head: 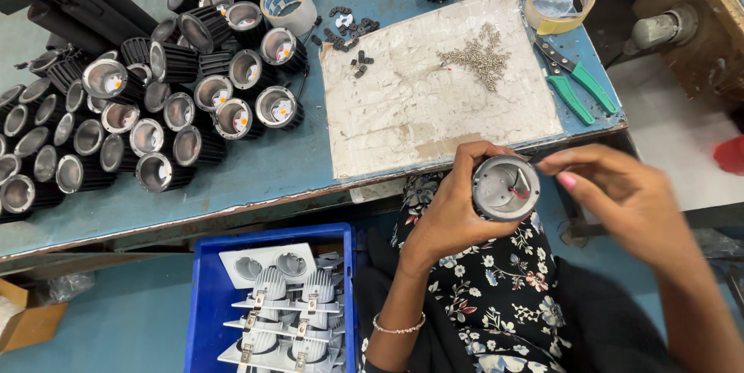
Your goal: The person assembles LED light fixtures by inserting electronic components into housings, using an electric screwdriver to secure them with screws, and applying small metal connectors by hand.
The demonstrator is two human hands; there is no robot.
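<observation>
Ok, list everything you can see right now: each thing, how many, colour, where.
lamp housings: dozens, black and silver, table left
tape rolls: two, tan, table top
board: one, white, table centre
screws: a pile, silver, on board
small clips: several, black, beside board
pliers: one, green-handled, table right
crate: one, blue, below table, holds white fittings
round housing: one, grey, in left hand
right hand: fingertips at the housing's rim

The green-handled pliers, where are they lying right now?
In the head view, the green-handled pliers lie at the right end of the blue workbench, just below the tape roll and beside the white mat with its screw pile.
</observation>
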